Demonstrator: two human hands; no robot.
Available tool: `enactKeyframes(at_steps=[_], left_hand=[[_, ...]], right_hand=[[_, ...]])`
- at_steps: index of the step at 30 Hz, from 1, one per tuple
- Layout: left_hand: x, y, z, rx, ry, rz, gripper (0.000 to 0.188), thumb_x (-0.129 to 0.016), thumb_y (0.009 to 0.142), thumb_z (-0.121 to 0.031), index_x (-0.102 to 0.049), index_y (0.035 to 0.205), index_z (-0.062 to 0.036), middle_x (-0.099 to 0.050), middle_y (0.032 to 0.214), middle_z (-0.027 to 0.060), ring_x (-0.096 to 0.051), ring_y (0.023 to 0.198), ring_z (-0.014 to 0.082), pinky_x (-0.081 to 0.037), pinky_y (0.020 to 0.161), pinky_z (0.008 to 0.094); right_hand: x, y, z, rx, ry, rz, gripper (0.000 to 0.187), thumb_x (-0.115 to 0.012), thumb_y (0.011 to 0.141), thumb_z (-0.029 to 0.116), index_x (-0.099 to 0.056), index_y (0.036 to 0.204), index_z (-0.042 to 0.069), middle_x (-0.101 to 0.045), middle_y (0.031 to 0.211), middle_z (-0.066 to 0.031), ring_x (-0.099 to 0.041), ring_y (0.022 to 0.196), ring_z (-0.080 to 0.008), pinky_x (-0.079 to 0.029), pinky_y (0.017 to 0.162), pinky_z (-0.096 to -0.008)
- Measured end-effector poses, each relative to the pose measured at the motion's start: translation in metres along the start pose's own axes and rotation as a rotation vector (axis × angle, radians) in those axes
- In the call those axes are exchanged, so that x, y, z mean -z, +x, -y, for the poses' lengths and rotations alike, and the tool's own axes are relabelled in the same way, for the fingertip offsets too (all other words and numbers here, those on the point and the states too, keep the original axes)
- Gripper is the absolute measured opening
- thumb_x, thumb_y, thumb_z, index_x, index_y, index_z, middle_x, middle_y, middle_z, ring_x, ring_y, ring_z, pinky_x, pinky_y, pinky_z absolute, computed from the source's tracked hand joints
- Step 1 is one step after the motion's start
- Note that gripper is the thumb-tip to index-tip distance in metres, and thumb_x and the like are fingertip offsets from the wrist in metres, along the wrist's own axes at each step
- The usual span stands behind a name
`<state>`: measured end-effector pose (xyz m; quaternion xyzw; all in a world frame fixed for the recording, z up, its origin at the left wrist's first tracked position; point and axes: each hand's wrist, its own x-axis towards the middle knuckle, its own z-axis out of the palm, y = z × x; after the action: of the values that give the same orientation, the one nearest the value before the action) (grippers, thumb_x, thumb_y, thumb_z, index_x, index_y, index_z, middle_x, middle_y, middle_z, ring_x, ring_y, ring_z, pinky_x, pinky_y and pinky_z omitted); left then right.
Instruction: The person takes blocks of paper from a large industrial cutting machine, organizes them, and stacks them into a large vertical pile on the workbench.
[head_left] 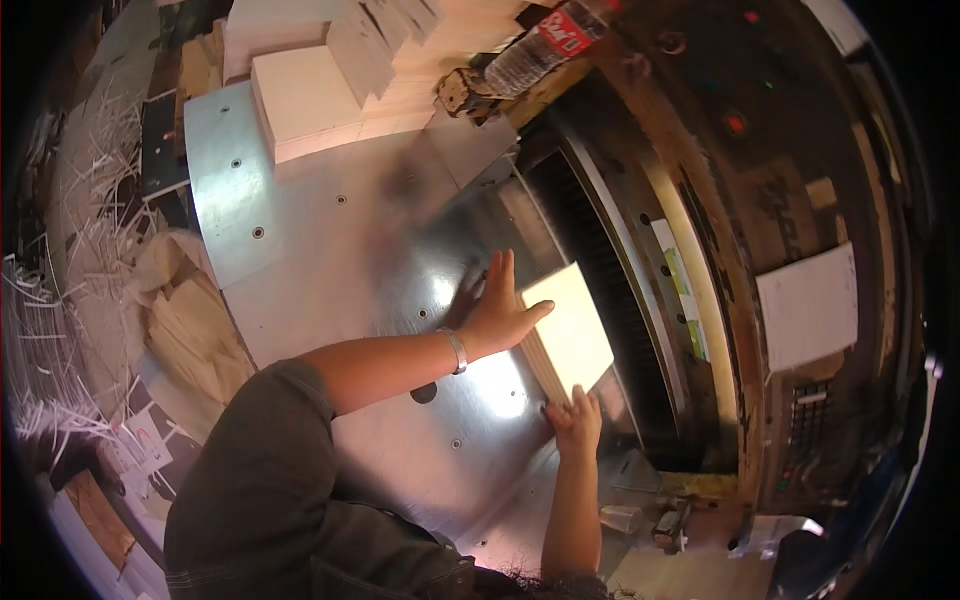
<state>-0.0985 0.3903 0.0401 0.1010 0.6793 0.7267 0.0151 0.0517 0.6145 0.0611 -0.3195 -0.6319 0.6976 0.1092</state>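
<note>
A stack of cream paper (pixel 570 330) lies on the metal table (pixel 380 260) of a paper-cutting machine, close to its dark slot. My left hand (pixel 500 315), with a silver band at the wrist, presses against the stack's left side. Its fingers stretch out past the far corner, and its thumb rests on the top sheet. At the near corner, my right hand (pixel 577 425) has its bent fingers and thumb around the stack's edge. The stack's underside is hidden.
More paper stacks (pixel 305 95) stand at the far left of the table. Beyond lies a plastic bottle (pixel 545 48) with a red label. A white sheet (pixel 810 305) and a keypad (pixel 810 410) are on the machine's right. Paper strips (pixel 100 200) heap up at left.
</note>
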Motion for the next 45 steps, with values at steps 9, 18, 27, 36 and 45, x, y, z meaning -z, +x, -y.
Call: enactKeyframes(at_steps=[9, 18, 27, 36, 45], left_hand=[[-0.042, 0.087, 0.017, -0.021, -0.195, 0.064, 0.118, -0.07, 0.093, -0.048, 0.011, 0.16, 0.0074, 0.015, 0.164, 0.0396, 0.019, 0.155, 0.0488, -0.003, 0.129, 0.0507], [-0.067, 0.156, 0.025, -0.031, -0.322, -0.157, 0.108, -0.077, 0.086, -0.036, -0.007, 0.162, -0.0008, -0.008, 0.16, 0.037, -0.011, 0.151, 0.0575, -0.021, 0.126, 0.0555], [-0.053, 0.178, 0.032, 0.054, -0.356, 0.019, 0.119, -0.078, 0.083, -0.047, -0.006, 0.162, 0.0054, -0.002, 0.164, 0.0372, -0.008, 0.156, 0.0509, -0.021, 0.128, 0.0487], [-0.047, 0.173, 0.033, 0.12, -0.352, 0.144, 0.127, -0.074, 0.083, -0.052, 0.007, 0.163, 0.0026, 0.012, 0.166, 0.0342, -0.013, 0.156, 0.0486, -0.026, 0.127, 0.0437], [-0.057, 0.183, 0.036, 0.037, -0.323, 0.166, 0.128, -0.071, 0.084, -0.06, 0.009, 0.162, 0.0038, 0.016, 0.164, 0.0372, 0.013, 0.156, 0.049, -0.01, 0.129, 0.0494]], right_hand=[[-0.107, 0.18, 0.043, -0.049, -0.039, 0.212, 0.043, -0.055, 0.106, 0.032, -0.054, 0.137, 0.002, -0.07, 0.118, -0.0175, -0.07, 0.105, -0.0301, -0.059, 0.089, -0.0422], [-0.145, 0.241, 0.07, -0.098, 0.012, 0.159, 0.045, -0.057, 0.106, 0.032, -0.055, 0.138, 0.0, -0.063, 0.125, -0.0175, -0.067, 0.111, -0.0325, -0.061, 0.093, -0.0458], [-0.146, 0.259, 0.084, -0.12, 0.031, 0.126, 0.032, -0.062, 0.103, 0.03, -0.063, 0.126, 0.007, -0.065, 0.119, -0.0175, -0.071, 0.099, -0.0293, -0.066, 0.081, -0.0387], [-0.153, 0.241, 0.072, -0.009, -0.015, 0.051, 0.046, -0.058, 0.106, 0.038, -0.057, 0.134, 0.002, -0.063, 0.126, -0.012, -0.064, 0.117, -0.0258, -0.06, 0.095, -0.0368], [-0.139, 0.184, 0.021, 0.447, 0.102, 0.133, 0.085, -0.066, 0.102, 0.041, -0.021, 0.161, 0.001, -0.04, 0.152, -0.031, -0.045, 0.142, -0.0359, -0.037, 0.121, -0.0446]])
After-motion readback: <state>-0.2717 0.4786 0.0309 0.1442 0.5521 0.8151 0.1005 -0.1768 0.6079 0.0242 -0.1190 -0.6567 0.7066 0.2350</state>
